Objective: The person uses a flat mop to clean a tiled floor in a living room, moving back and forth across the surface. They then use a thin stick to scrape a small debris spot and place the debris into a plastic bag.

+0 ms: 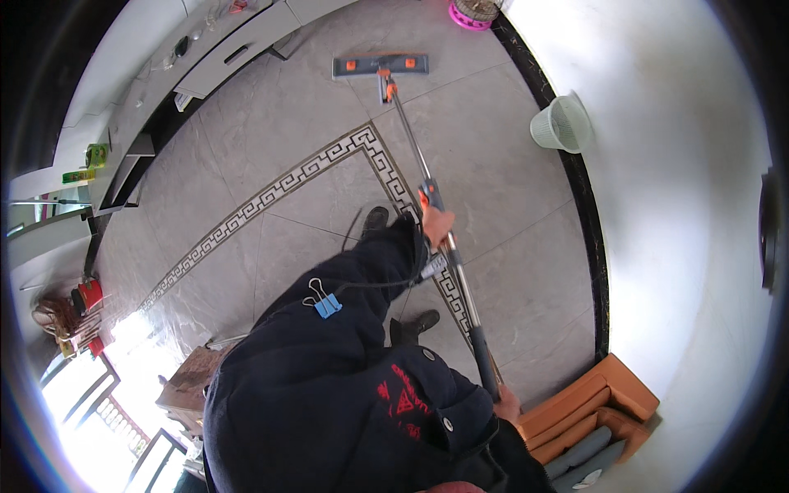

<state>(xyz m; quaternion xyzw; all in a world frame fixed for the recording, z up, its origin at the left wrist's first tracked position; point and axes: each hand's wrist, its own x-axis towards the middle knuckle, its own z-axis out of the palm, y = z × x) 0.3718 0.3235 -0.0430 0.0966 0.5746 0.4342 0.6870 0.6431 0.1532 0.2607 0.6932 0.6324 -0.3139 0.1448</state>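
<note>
A flat mop with a telescopic metal pole [412, 132] reaches across the grey floor tiles away from me. Its grey rectangular mop head [363, 65], with two orange clips, lies flat on the floor near the top of the view. My left hand [438, 225] grips the pole just behind the grey and orange sleeve [431, 194]. Lower down, my right hand [507, 405] is closed around the end of the dark handle grip [484, 363]. A dark sleeve [345, 296] with a blue binder clip [327, 304] covers my left arm.
A white plastic wastebasket [558, 126] stands against the right wall by the black skirting [582, 215]. An orange sofa [592, 394] with grey cushions is at lower right. A low cabinet [228, 58] runs along the upper left. A pink tray [470, 18] sits in the far corner.
</note>
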